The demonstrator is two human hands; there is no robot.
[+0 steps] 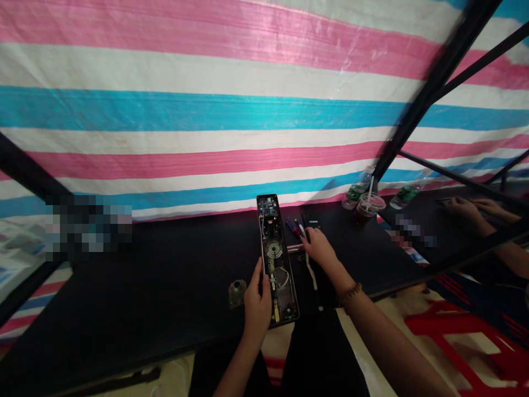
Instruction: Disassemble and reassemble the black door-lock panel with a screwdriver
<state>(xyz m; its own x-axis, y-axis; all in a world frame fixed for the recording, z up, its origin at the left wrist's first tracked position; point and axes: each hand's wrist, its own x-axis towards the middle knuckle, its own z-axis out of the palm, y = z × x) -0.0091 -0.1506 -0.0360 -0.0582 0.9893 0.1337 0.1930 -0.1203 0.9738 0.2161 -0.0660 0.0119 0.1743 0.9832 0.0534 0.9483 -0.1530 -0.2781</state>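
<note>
The left hand point(258, 302) is grasping the open long casing point(273, 259) by its near left edge; the casing is lying between both hands' fingers; the right hand point(319, 248) is curling its fingers beside a screwdriver point(292, 226), their grip unclear; a translucent piece point(237, 293) is sitting left of the left fingers.

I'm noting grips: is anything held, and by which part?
The left hand holds the long open casing by its left edge, toward the near end. Whether the right hand grips anything cannot be told.

Open tabletop point(165, 275) lies left; bottles point(356, 190) and, seemingly, a cup point(369, 206) obstruct far right.
</note>
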